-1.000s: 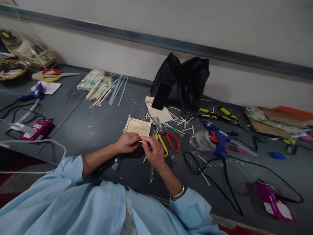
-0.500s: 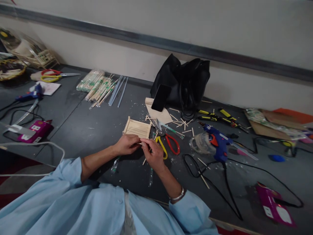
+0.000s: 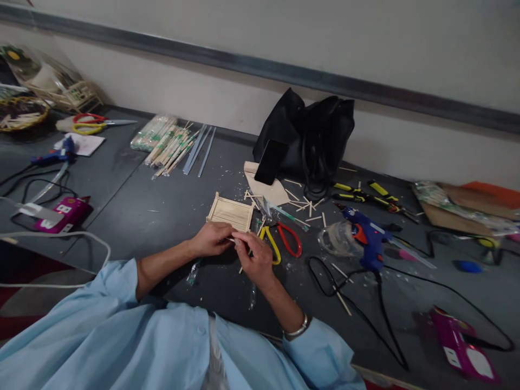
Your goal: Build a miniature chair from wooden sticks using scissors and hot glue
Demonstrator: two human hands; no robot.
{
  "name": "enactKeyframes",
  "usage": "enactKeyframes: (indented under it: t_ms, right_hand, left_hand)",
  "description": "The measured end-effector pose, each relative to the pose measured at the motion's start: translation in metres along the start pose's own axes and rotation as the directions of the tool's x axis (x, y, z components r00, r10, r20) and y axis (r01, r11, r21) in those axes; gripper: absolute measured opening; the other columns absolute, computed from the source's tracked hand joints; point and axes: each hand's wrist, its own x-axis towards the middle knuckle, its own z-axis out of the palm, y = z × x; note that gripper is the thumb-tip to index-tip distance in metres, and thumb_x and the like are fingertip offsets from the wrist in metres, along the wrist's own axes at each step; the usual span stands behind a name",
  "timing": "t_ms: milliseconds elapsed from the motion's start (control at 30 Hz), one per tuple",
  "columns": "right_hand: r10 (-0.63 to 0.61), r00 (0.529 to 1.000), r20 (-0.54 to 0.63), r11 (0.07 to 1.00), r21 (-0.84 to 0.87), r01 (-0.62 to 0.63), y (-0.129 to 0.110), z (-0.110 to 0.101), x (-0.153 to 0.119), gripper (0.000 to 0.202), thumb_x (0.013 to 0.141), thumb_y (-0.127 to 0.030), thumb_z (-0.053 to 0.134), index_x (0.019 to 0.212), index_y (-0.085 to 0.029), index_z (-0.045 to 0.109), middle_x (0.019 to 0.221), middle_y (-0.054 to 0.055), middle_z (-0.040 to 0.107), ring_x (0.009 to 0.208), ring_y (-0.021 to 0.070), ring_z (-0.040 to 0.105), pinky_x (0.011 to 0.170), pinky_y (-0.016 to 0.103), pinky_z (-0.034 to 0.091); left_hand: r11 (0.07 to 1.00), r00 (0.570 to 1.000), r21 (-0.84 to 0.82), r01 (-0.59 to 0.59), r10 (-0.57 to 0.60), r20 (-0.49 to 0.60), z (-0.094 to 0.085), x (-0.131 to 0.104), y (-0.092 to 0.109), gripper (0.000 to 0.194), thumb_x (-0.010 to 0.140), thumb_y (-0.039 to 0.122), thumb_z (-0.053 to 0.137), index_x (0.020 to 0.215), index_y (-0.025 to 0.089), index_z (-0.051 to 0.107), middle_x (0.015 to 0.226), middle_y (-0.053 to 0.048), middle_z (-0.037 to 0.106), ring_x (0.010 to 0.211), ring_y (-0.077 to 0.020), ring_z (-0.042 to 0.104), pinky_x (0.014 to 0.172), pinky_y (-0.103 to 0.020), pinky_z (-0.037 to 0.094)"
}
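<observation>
My left hand (image 3: 212,239) and my right hand (image 3: 257,257) meet fingertip to fingertip at the near side of a small tray-like frame made of wooden sticks (image 3: 232,213). Both are closed in a pinch, and the pale end of a thin wooden stick (image 3: 232,239) shows between them. My fingers cover most of that stick. Part of the frame's near edge is hidden behind my left hand. Just right of my right hand lie scissors with one yellow and one red handle (image 3: 290,240), blades pointing away from me.
Cut sticks (image 3: 311,207) lie scattered beside a black bag (image 3: 304,141) and a phone (image 3: 271,161). A blue glue gun (image 3: 369,238) with a looping cord sits on the right, near yellow-black pliers (image 3: 382,200). Bundled sticks (image 3: 170,149) lie back left. A purple power strip (image 3: 65,214) is at left.
The whole view has shifted slightly, so things sit a little further right. My hands keep the same pinch in front of the stick frame.
</observation>
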Motion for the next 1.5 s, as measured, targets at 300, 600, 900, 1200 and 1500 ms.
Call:
enactKeyframes:
  t_ms: [300,600,900,1200,1500]
  right_hand:
    - [-0.001,1.0,0.009,1.0,-0.014,0.001,0.0026,0.0021,-0.0005,0.022,0.095,-0.02,0.052,0.109,-0.025,0.068,0.095,0.004,0.077,0.09,0.0172,0.072,0.083,0.032,0.058]
    - [0.023,1.0,-0.014,1.0,-0.02,-0.023,0.0031,-0.0001,0.0001,0.021,0.095,-0.021,0.052,0.107,-0.025,0.069,0.096,0.004,0.077,0.09,0.017,0.072,0.085,0.032,0.058]
    - [0.009,1.0,0.0,1.0,-0.021,-0.009,0.0006,-0.0001,-0.0002,0.023,0.095,-0.02,0.052,0.109,-0.025,0.069,0.096,0.004,0.077,0.09,0.0171,0.072,0.086,0.033,0.058]
    - [0.003,1.0,-0.001,1.0,-0.01,-0.003,0.0007,0.0008,-0.0002,0.021,0.096,-0.02,0.052,0.108,-0.024,0.069,0.095,0.004,0.076,0.089,0.0164,0.071,0.083,0.031,0.057]
    - [-0.021,1.0,-0.011,1.0,-0.008,0.021,0.003,0.0019,0.0,0.02,0.095,-0.018,0.053,0.107,-0.023,0.068,0.095,0.004,0.076,0.089,0.0159,0.071,0.084,0.03,0.057]
  left_hand:
    - [0.999,0.998,-0.023,0.046,-0.045,0.037,-0.0009,-0.0001,-0.0033,0.017,0.085,0.016,0.053,0.099,0.017,0.062,0.081,-0.004,0.068,0.075,-0.0153,0.065,0.066,-0.023,0.046]
    - [0.999,0.999,-0.034,0.016,-0.015,0.045,0.0072,0.003,-0.0022,0.008,0.084,0.015,0.051,0.086,0.017,0.059,0.069,-0.001,0.061,0.066,-0.0131,0.06,0.061,-0.022,0.043]
    - [0.998,0.998,-0.057,0.036,-0.034,0.045,0.0065,0.0023,-0.0027,0.007,0.084,0.015,0.052,0.083,0.017,0.059,0.069,-0.001,0.061,0.065,-0.0132,0.06,0.061,-0.022,0.042]
    - [0.996,1.0,-0.084,0.022,-0.021,0.024,0.008,0.0017,-0.0042,0.009,0.084,0.015,0.051,0.086,0.016,0.06,0.072,-0.002,0.065,0.068,-0.0135,0.062,0.062,-0.022,0.044]
    - [0.995,1.0,-0.101,0.002,-0.002,-0.003,0.0083,0.0041,-0.0024,0.012,0.081,0.012,0.052,0.088,0.015,0.062,0.075,-0.003,0.067,0.07,-0.0143,0.064,0.064,-0.022,0.045]
